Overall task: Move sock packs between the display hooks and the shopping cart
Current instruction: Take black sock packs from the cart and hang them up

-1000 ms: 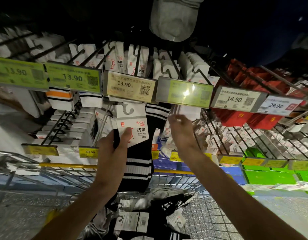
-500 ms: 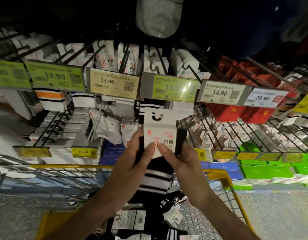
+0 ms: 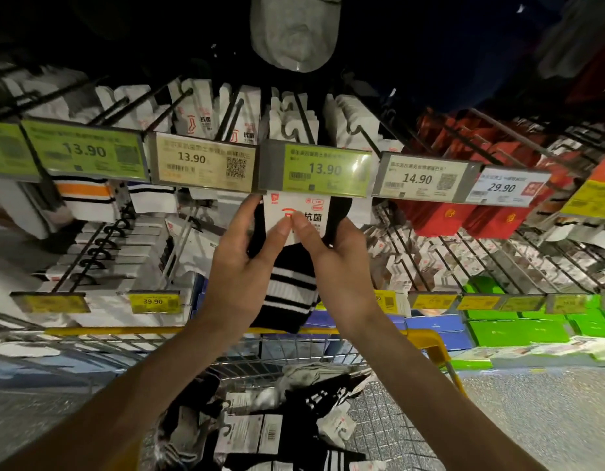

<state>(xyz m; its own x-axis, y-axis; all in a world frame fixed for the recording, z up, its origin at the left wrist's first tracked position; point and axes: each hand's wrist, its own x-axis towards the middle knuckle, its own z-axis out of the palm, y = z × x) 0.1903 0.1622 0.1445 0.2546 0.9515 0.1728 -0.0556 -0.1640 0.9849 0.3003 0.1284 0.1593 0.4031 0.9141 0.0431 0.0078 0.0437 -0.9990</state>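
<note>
I hold a black sock pack [image 3: 290, 287] with white stripes and a white card header up in front of the display. My left hand [image 3: 241, 266] grips its left side, thumb on the card. My right hand [image 3: 335, 263] grips its right side, thumb pressed on the card too. The card's top is tucked behind the green 13.90 price tag [image 3: 316, 169] at the end of a display hook [image 3: 302, 117]. Below, the shopping cart [image 3: 426, 338] with a yellow rim holds several black and grey sock packs [image 3: 277, 423].
Rows of hooks carry white sock packs [image 3: 199, 113] behind price tags. Red boxes [image 3: 464, 212] hang to the right, green boxes [image 3: 518, 331] sit lower right. A grey sock [image 3: 294, 32] hangs overhead. A lower row of hooks [image 3: 100, 246] stands at left.
Both hands have lifted the striped pack higher, so its card top now sits behind the green price tag. My right hand had joined the left on the pack a moment earlier.
</note>
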